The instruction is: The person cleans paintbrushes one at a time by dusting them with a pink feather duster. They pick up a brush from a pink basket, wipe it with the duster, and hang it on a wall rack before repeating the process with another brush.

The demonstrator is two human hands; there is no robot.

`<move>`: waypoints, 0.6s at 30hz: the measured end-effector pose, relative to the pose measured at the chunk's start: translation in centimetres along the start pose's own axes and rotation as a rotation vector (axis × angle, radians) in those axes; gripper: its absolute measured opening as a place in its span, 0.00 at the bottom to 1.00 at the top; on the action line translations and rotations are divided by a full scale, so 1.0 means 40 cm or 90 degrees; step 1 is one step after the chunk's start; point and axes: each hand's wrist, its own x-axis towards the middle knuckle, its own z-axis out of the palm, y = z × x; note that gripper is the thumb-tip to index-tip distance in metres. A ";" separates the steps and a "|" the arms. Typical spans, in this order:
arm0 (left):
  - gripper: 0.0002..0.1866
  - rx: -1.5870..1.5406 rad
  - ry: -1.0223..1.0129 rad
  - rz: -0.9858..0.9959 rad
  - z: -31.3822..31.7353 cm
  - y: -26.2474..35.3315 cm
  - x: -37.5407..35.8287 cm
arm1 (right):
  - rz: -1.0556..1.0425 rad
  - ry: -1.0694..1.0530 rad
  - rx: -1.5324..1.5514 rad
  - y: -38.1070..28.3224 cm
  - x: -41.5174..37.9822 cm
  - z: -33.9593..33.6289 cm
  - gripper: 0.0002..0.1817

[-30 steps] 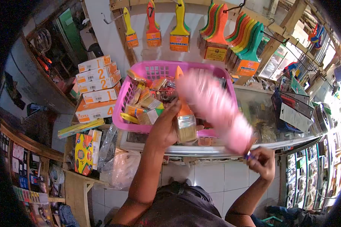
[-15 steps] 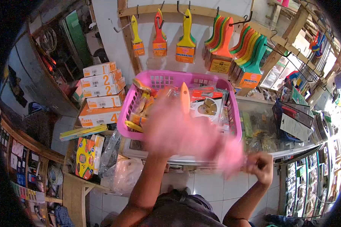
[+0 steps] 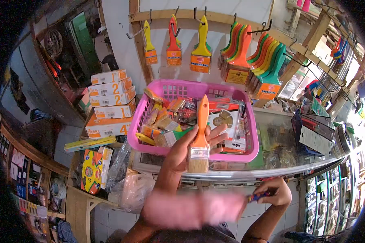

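A: Report the state of each grip and the position of the brush.

B: Your left hand is pinching the paintbrush at the ferrule, thumb on one face and fingers spread behind the other. The brush hangs just in front of the pink basket, above the near edge of the glass desk. Your right hand is pressed together around the handle of the pink duster, which lies below the basket, blurred by motion.

A: State the orientation of the brush.

B: Its long axis runs nearly vertical, tilted slightly right at the top. The orange handle points up toward the basket's far wall; the pale bristles point down toward you.

A: List the hazards from this position.

B: Judgement only:
1. The pinch covers the ferrule alone. A sweep of the duster against the bristles could twist the brush out of your fingers and drop it past the desk edge.
2. The handle tip stands close over the packaged items in the basket. Tipping the brush forward could snag them.
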 end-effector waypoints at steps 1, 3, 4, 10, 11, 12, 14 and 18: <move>0.21 -0.140 -0.027 -0.062 0.021 0.012 0.008 | -0.007 0.013 -0.002 -0.001 -0.002 -0.003 0.16; 0.19 -0.065 0.054 -0.061 0.029 0.015 0.009 | 0.006 0.133 0.067 0.009 -0.005 0.007 0.16; 0.19 -0.030 0.097 -0.061 0.031 0.012 0.006 | 0.026 0.240 0.137 0.013 -0.006 0.018 0.15; 0.18 -0.123 -0.071 -0.084 0.013 0.003 0.010 | -0.053 0.007 -0.021 -0.011 0.020 0.007 0.13; 0.18 -0.164 -0.116 -0.072 -0.003 -0.017 0.016 | -0.001 0.088 0.044 0.014 0.008 0.021 0.15; 0.19 -0.201 -0.166 -0.057 -0.013 -0.026 0.023 | 0.047 0.169 0.107 0.027 0.004 0.027 0.17; 0.18 -0.022 0.135 -0.086 -0.003 -0.002 -0.006 | 0.077 0.219 0.117 0.012 0.008 0.029 0.17; 0.17 -0.070 -0.004 -0.092 0.028 0.018 0.004 | -0.053 -0.138 -0.090 -0.024 0.021 -0.007 0.16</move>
